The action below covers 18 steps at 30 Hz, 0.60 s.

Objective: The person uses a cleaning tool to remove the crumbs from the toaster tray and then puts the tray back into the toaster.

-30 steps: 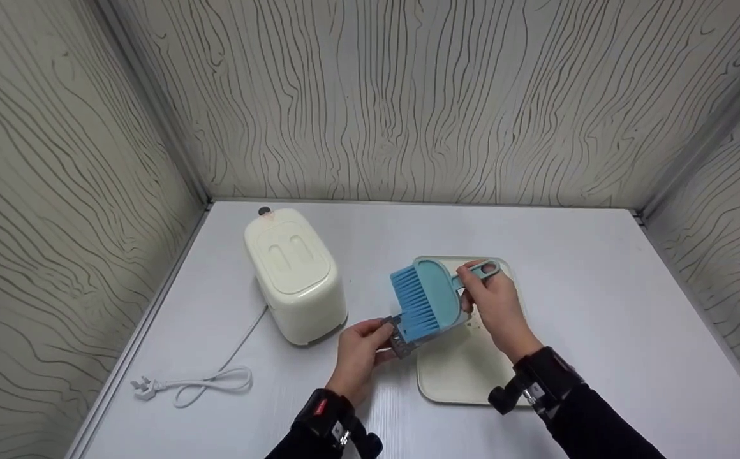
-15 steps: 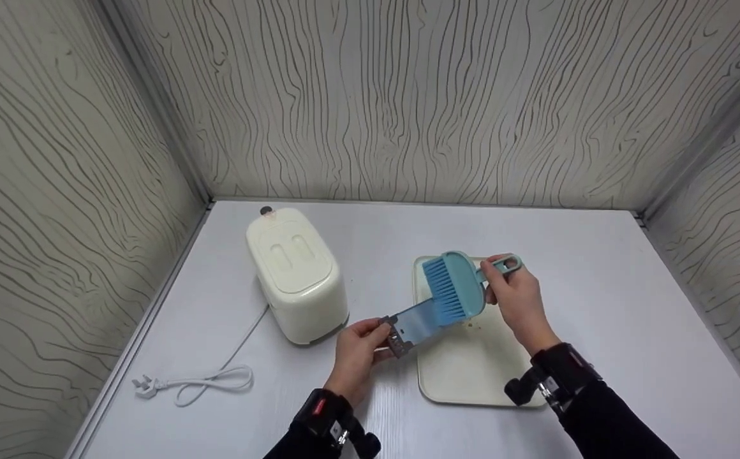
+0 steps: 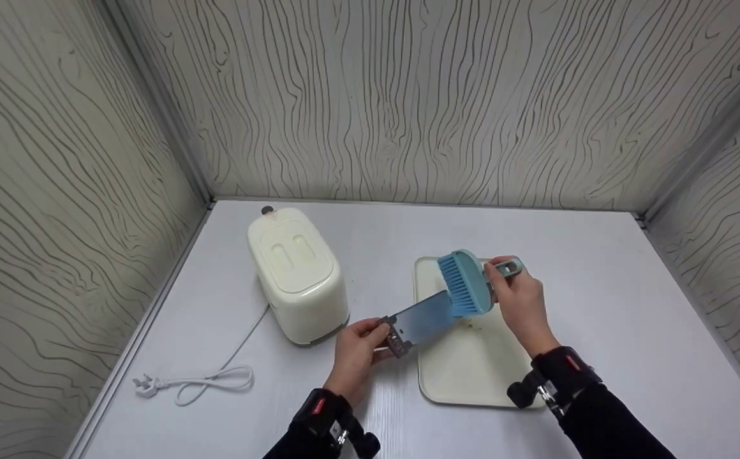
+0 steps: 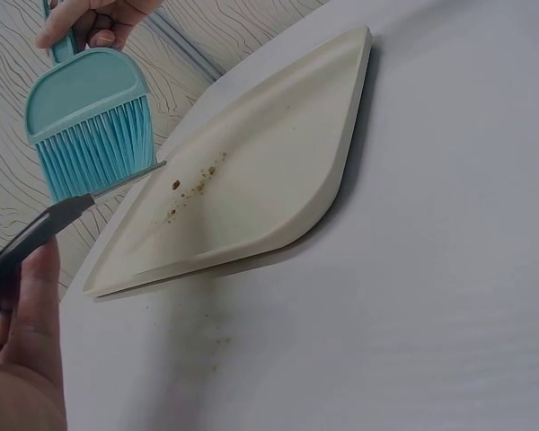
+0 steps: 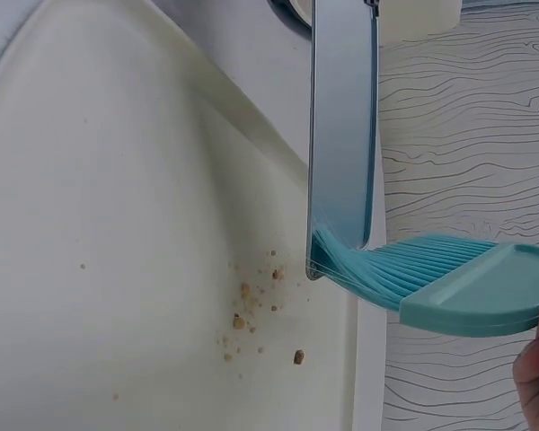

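Note:
My left hand (image 3: 356, 357) pinches the dark grey end of a flat metal crumb tray (image 3: 426, 319), which tilts over the left edge of a cream serving tray (image 3: 459, 376). My right hand (image 3: 518, 306) grips the handle of a light-blue hand brush (image 3: 472, 280). At the crumb tray's far end, the brush's bristles (image 5: 368, 269) bend against the metal. Brown crumbs (image 4: 198, 184) lie scattered on the serving tray below, with one larger piece (image 5: 298, 357) among them.
A cream toaster (image 3: 296, 274) with a lid on top stands at the left. Its white cord (image 3: 210, 382) lies looped on the white table (image 3: 599, 287), ending in a plug (image 3: 147, 385). A few crumbs (image 4: 217, 341) lie beside the serving tray. Patterned walls enclose the table.
The brush has swept right along the crumb tray, from near its grey end to its far end, baring the metal surface. My left hand has stayed nearly still.

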Tool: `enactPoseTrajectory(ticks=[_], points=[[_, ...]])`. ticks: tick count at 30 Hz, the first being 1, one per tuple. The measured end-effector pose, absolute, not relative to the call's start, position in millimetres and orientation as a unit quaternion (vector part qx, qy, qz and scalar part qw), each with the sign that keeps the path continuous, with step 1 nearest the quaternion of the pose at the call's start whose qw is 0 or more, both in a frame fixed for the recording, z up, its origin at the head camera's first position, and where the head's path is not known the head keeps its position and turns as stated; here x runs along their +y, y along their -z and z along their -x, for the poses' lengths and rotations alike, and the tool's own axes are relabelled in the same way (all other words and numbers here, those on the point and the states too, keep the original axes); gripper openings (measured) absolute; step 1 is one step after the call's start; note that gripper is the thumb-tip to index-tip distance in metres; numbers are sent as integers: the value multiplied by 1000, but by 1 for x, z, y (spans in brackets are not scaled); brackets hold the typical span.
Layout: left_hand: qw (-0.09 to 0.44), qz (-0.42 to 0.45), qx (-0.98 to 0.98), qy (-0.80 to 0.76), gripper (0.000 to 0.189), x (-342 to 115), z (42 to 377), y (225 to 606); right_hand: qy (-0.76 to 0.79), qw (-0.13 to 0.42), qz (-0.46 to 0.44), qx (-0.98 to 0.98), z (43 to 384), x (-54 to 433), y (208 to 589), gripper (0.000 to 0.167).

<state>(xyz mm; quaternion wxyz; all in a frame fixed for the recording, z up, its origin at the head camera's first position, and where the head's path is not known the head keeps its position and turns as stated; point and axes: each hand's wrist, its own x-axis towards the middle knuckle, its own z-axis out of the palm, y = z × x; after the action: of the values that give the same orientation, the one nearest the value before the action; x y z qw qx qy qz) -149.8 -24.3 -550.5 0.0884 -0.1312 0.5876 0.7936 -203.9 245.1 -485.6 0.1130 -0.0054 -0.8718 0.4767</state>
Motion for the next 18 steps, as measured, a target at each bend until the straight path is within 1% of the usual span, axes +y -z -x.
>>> enactPoseTrajectory(ticks=[9,14,18], points=[[90,133,580,-799,30,-25,148,550,-504,112,19,-856,200,243,484,39],[91,134,576,-801,32,-26,147,550,-562,115,41,-818,197,239,478,41],[94,132,576,-801,33,-27,147,550,-614,103,32,-782,194,232,472,42]])
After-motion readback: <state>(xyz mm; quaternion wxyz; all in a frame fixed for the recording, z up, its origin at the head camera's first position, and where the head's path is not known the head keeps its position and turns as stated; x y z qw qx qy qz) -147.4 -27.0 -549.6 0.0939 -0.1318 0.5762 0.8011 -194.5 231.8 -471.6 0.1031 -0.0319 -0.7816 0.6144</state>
